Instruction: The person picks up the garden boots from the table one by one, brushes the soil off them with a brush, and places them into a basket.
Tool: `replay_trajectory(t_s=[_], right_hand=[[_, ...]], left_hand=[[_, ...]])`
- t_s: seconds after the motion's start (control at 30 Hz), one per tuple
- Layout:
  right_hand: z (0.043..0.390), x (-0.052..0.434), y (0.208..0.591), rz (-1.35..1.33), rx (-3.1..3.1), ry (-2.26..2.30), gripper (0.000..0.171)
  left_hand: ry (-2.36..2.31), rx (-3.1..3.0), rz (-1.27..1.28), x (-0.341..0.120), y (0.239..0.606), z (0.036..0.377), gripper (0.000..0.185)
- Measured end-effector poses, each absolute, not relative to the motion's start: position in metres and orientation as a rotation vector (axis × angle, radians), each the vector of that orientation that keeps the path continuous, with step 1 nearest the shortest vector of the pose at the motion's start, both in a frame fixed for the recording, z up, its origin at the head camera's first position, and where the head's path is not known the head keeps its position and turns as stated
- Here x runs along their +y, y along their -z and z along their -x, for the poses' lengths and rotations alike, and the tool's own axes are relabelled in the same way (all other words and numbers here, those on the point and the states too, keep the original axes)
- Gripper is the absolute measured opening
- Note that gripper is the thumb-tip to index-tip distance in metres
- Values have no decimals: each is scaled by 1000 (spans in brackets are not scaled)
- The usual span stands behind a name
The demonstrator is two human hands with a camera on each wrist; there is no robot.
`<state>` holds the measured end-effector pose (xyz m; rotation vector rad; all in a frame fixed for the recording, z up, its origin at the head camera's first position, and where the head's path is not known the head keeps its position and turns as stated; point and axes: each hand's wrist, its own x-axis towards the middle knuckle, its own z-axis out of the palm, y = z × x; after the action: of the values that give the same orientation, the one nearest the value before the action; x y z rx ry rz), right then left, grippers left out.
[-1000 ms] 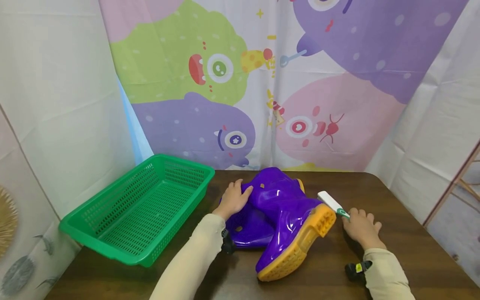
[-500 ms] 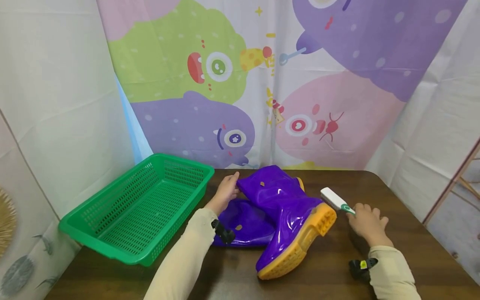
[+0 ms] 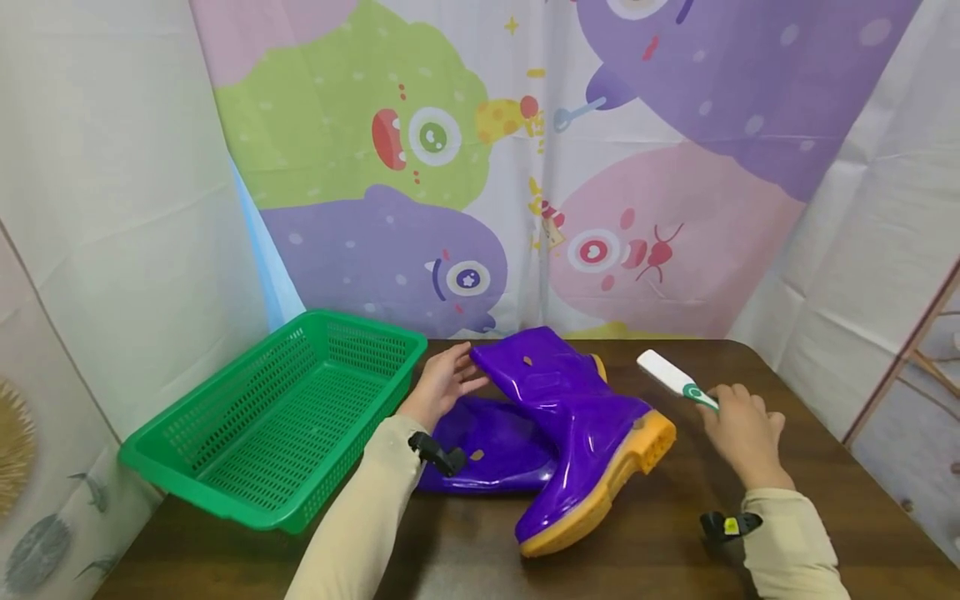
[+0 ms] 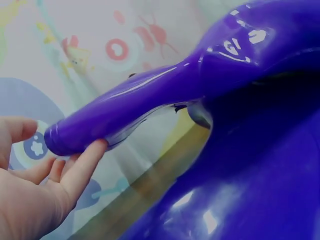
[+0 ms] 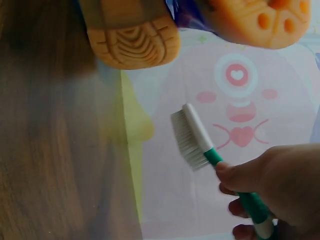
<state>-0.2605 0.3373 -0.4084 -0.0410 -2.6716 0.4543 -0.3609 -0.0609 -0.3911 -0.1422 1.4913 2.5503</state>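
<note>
Two glossy purple rain boots with yellow-orange soles lie in the middle of the table, one over the other. My left hand [image 3: 441, 385] is at the open end of the upper boot [image 3: 585, 433]. In the left wrist view, its fingers [image 4: 82, 172] reach under the shaft's edge and touch it, while the thumb stands apart. Beneath lies the lower boot [image 3: 480, 433], partly hidden. To the right of the boots, my right hand [image 3: 746, 433] grips the green handle of a white-headed scrub brush [image 5: 192, 137]. Pale bristles show in the right wrist view, apart from the boot soles.
A green plastic basket [image 3: 292, 433] with slotted walls stands on the left of the brown table [image 3: 465, 550]. Behind the table hangs a curtain [image 3: 525, 167] with cartoon monsters. White cloth hangs at both sides.
My left hand has slid left, off the top of the upper boot's shaft to its open end. The right hand has lifted the brush slightly up and right. The upper boot has tilted a little.
</note>
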Motion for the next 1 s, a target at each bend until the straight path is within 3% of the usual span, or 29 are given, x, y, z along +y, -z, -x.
replay_trajectory(t_s=[0.23, 0.37, 0.47, 0.7, 1.0], right_hand=[[258, 338, 404, 6, -2450, -548, 28], [260, 339, 400, -60, -2319, -664, 29], [261, 341, 397, -83, -2279, -708, 30], [255, 341, 388, -131, -2335, -794, 31], [249, 332, 375, -226, -2337, -1042, 32]], left_hand=[[-2642, 1324, 102, -58, 394, 363, 11], [-2652, 1266, 89, -54, 390, 361, 33], [-2609, 1287, 93, -52, 386, 359, 39], [-2566, 1423, 162, -45, 387, 360, 11], [-2555, 1244, 50, -55, 389, 358, 14]])
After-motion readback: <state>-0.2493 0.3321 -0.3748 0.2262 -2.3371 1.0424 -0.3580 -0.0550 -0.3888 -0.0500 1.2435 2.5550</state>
